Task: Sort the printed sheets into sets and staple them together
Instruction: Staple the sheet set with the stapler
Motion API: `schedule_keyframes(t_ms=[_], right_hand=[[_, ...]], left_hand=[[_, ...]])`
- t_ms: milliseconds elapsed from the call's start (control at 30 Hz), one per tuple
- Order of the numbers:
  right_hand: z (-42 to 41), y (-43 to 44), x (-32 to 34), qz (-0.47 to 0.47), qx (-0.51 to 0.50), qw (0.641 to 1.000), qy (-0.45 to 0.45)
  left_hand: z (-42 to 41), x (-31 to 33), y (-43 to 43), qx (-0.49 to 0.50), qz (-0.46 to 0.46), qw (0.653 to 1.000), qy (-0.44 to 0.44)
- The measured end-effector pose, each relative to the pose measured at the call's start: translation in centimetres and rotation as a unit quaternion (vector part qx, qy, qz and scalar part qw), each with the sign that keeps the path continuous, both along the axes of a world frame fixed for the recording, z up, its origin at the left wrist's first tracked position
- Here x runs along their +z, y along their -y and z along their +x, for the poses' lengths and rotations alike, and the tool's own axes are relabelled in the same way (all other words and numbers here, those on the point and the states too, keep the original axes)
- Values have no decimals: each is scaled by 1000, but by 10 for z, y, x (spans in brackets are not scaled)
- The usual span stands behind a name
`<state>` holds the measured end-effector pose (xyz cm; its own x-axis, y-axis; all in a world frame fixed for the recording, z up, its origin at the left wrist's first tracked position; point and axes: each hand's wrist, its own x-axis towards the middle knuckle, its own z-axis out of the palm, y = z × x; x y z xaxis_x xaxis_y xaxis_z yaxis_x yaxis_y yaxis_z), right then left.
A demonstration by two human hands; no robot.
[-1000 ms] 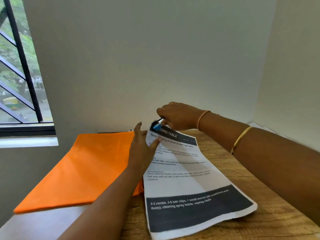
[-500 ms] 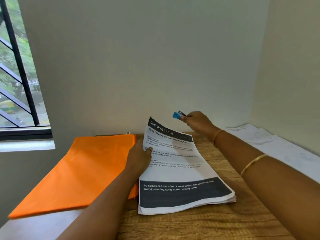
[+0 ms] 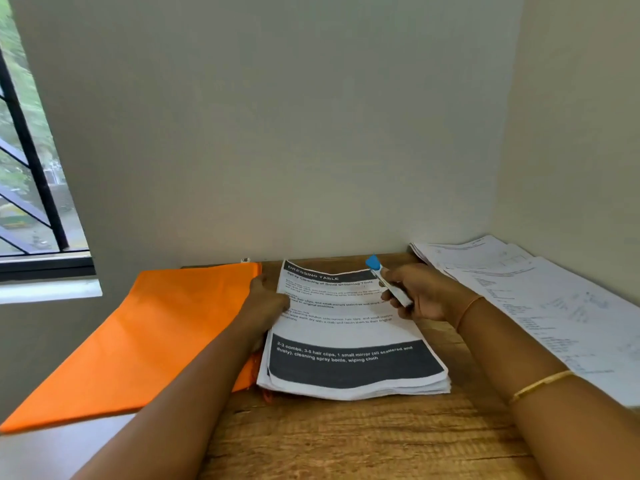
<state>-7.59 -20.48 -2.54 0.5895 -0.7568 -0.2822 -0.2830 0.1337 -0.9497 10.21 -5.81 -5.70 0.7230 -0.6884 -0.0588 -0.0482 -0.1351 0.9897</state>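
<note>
– Status on the sort-and-staple job?
– Mid-job, we'd say. The stack of printed sheets (image 3: 349,341) lies flat on the desk (image 3: 346,441), top page headed "DRESSING TABLE". The stapler (image 3: 384,282) is in the air, not on paper. We read that as the gap between one set and the next.
– Hands?
– Our right hand (image 3: 429,299) hovers over the stack's far right part, fingers curled round the small stapler, blue tip pointing up and away from us. Our left hand (image 3: 266,306) rests at the stack's left edge, thumb on the top page, just beside the orange bag (image 3: 156,337). We cannot tell whether its other fingers are tucked under the sheets.
– Top set stapled?
– No staple visible, but the corner is too small to read. The near edges are fanned, so several sheets lie there and they aren't squared.
– Source of the rest?
– More loose sheets (image 3: 540,299) are spread along the desk's right side, apart from the stack. Our guess is that those are unsorted.
– Next move?
– Our call: reach right for the next pages, match them into a set, square the edges, then bite one top corner. That needs the left hand pinning the bundle while the right drives the stapler. The risk is that fanned edges let the staple miss the bottom sheets.
</note>
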Motion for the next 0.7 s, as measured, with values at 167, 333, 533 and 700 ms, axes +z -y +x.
schedule_keyframes(t_ms=[167, 333, 533, 700], right_hand=[[-5, 1, 1, -207, 47, 962, -173], [-8, -1, -10, -350, 75, 890, -284], [-1, -5, -18, -411, 81, 860, -290], [-3, -1, -22, -439, 58, 840, -312]], left_hand=[[-6, 2, 1, -20, 60, 998, -5], [-9, 4, 12, 26, 87, 994, 58], [4, 5, 38, 66, 108, 986, 109], [-3, 6, 65, 31, 101, 987, 123]])
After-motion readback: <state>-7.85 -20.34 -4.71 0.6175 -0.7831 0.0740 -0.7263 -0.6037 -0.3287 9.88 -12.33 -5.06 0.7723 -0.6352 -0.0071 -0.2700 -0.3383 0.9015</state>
